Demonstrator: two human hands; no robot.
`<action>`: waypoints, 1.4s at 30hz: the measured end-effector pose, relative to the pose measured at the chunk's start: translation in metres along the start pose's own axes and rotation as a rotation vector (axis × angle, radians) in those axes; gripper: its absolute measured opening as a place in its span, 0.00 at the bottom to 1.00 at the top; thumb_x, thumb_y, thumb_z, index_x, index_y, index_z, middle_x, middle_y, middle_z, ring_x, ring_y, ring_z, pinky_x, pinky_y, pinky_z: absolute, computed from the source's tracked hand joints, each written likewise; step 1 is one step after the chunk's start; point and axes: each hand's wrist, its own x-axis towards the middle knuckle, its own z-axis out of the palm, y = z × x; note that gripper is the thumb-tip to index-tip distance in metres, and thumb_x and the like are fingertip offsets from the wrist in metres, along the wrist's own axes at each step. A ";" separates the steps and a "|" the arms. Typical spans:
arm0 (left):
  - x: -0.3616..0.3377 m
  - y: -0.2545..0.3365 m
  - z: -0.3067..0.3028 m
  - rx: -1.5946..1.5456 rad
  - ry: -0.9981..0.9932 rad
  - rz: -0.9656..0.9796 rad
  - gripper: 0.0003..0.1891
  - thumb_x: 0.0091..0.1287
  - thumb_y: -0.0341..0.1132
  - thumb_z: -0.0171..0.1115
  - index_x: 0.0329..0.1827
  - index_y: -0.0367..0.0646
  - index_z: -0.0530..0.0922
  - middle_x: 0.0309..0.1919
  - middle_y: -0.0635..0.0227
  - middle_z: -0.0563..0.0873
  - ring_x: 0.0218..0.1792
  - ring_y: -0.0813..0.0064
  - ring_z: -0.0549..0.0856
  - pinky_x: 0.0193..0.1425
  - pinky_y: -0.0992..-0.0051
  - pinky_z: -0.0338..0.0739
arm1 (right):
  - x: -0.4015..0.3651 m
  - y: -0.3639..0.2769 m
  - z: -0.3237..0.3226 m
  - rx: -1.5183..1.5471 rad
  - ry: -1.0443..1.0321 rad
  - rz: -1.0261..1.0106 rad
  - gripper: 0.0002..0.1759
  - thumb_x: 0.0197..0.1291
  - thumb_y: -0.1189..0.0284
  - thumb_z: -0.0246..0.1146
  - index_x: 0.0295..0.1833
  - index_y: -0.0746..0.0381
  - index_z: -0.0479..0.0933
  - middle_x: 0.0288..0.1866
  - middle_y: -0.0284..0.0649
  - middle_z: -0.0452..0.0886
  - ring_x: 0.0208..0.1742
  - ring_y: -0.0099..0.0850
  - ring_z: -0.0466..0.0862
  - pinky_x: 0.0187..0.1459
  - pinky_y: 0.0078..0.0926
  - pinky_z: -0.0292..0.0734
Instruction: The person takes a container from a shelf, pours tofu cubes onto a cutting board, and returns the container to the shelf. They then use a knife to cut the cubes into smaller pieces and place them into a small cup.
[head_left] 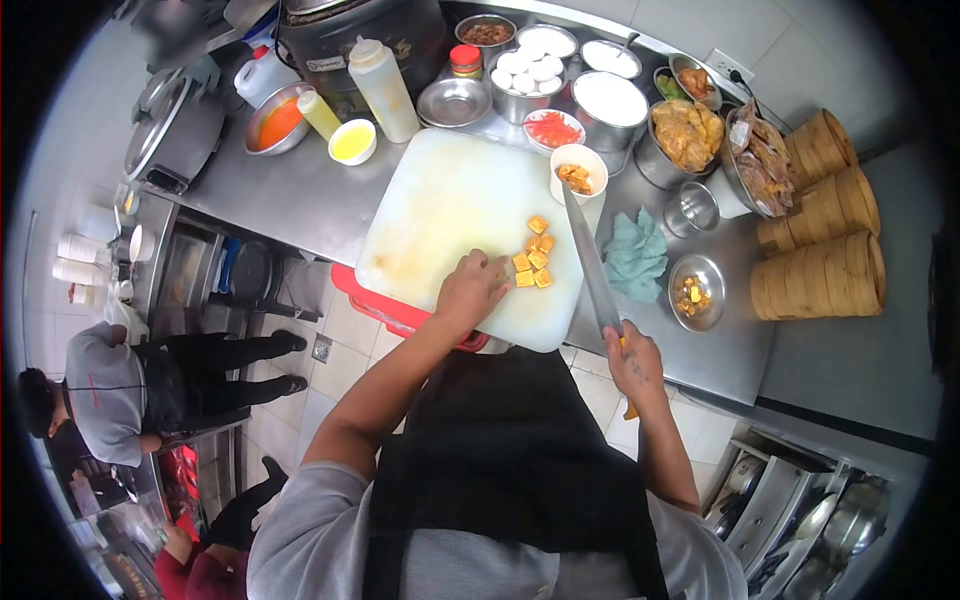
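My right hand (635, 362) is wrapped round the handle of a long kitchen knife (592, 262). Its blade points away from me, and the tip reaches a white paper cup (592, 160) holding browned pieces. On the white cutting board (430, 190) lie several golden-orange cubes (532, 262), probably fried tofu, in a small cluster. Just left of them my left hand (472, 292) rests on the board, fingers loosely apart and nothing visible in them. Right of the board, a crumpled green cloth (632, 255) and a metal bowl with small yellow pieces (697, 293) sit on the steel counter.
Bamboo steamers (818, 275) stand at the right. Behind the board are a pot of eggs (525, 75), a squeeze bottle (384, 90) and a bowl of orange sauce (278, 122). A red container (385, 308) shows under the board. Two people (105, 390) are at the left.
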 end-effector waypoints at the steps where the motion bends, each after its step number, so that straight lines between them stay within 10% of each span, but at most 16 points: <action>1: 0.001 -0.006 0.006 0.045 -0.019 0.014 0.15 0.66 0.41 0.72 0.52 0.45 0.84 0.49 0.60 0.80 0.50 0.58 0.84 0.51 0.60 0.83 | -0.001 0.000 -0.001 0.005 -0.019 0.005 0.19 0.74 0.59 0.57 0.41 0.65 0.76 0.31 0.60 0.84 0.38 0.62 0.85 0.42 0.56 0.77; 9: 0.007 -0.040 0.020 -0.074 0.111 0.042 0.09 0.66 0.39 0.72 0.41 0.43 0.86 0.41 0.60 0.83 0.37 0.60 0.86 0.42 0.62 0.83 | -0.002 0.010 -0.001 0.009 -0.003 0.018 0.18 0.74 0.59 0.58 0.41 0.66 0.77 0.33 0.59 0.85 0.39 0.61 0.85 0.44 0.55 0.78; 12: 0.021 -0.045 0.022 -0.287 0.198 -0.179 0.14 0.67 0.42 0.73 0.44 0.38 0.85 0.31 0.67 0.86 0.28 0.71 0.84 0.33 0.68 0.79 | -0.001 0.012 -0.003 0.051 0.024 0.003 0.19 0.74 0.59 0.58 0.42 0.66 0.77 0.35 0.59 0.86 0.40 0.61 0.86 0.44 0.54 0.79; 14: 0.044 -0.033 0.005 -0.806 0.092 -0.744 0.15 0.68 0.43 0.74 0.41 0.37 0.85 0.30 0.72 0.87 0.28 0.81 0.81 0.31 0.76 0.76 | -0.002 0.014 -0.007 0.074 0.039 0.006 0.19 0.74 0.58 0.58 0.43 0.66 0.78 0.37 0.59 0.86 0.41 0.61 0.86 0.44 0.52 0.79; 20: 0.135 0.039 -0.023 -0.824 0.044 -0.444 0.17 0.65 0.43 0.77 0.41 0.35 0.88 0.32 0.71 0.89 0.31 0.85 0.82 0.36 0.77 0.78 | -0.009 0.016 -0.020 0.143 0.083 0.047 0.18 0.74 0.59 0.59 0.43 0.66 0.78 0.37 0.58 0.87 0.41 0.60 0.86 0.44 0.50 0.80; 21: 0.153 0.050 -0.022 -0.789 0.048 -0.358 0.17 0.64 0.43 0.77 0.42 0.35 0.88 0.33 0.69 0.90 0.33 0.83 0.84 0.39 0.77 0.79 | -0.008 0.027 -0.014 0.156 0.086 0.044 0.20 0.75 0.59 0.59 0.42 0.68 0.77 0.23 0.50 0.82 0.22 0.42 0.86 0.29 0.38 0.78; 24: 0.205 0.069 -0.013 -0.636 0.099 -0.140 0.18 0.64 0.44 0.76 0.44 0.35 0.88 0.37 0.63 0.91 0.36 0.77 0.87 0.43 0.74 0.81 | -0.011 0.022 -0.026 0.189 0.041 0.143 0.18 0.74 0.60 0.59 0.44 0.67 0.79 0.36 0.58 0.87 0.40 0.59 0.86 0.43 0.50 0.80; 29: 0.233 0.065 0.005 -0.191 0.031 -0.012 0.17 0.65 0.46 0.73 0.45 0.40 0.89 0.41 0.57 0.91 0.43 0.63 0.90 0.50 0.65 0.83 | -0.018 0.031 -0.025 0.260 0.071 0.159 0.18 0.74 0.61 0.60 0.43 0.68 0.78 0.35 0.58 0.86 0.39 0.59 0.86 0.41 0.49 0.80; 35: 0.167 0.033 0.008 -0.283 0.210 0.103 0.12 0.62 0.39 0.75 0.43 0.43 0.86 0.37 0.63 0.87 0.36 0.63 0.87 0.46 0.66 0.82 | -0.021 0.037 -0.021 0.302 0.083 0.192 0.19 0.74 0.61 0.60 0.41 0.68 0.78 0.33 0.58 0.85 0.37 0.59 0.86 0.39 0.49 0.80; 42: 0.030 0.017 0.012 -0.156 0.016 0.051 0.19 0.56 0.39 0.79 0.47 0.42 0.85 0.48 0.57 0.83 0.51 0.57 0.82 0.60 0.62 0.78 | -0.004 0.026 -0.022 0.271 0.066 0.116 0.20 0.73 0.59 0.60 0.40 0.68 0.77 0.32 0.59 0.85 0.37 0.60 0.86 0.39 0.49 0.79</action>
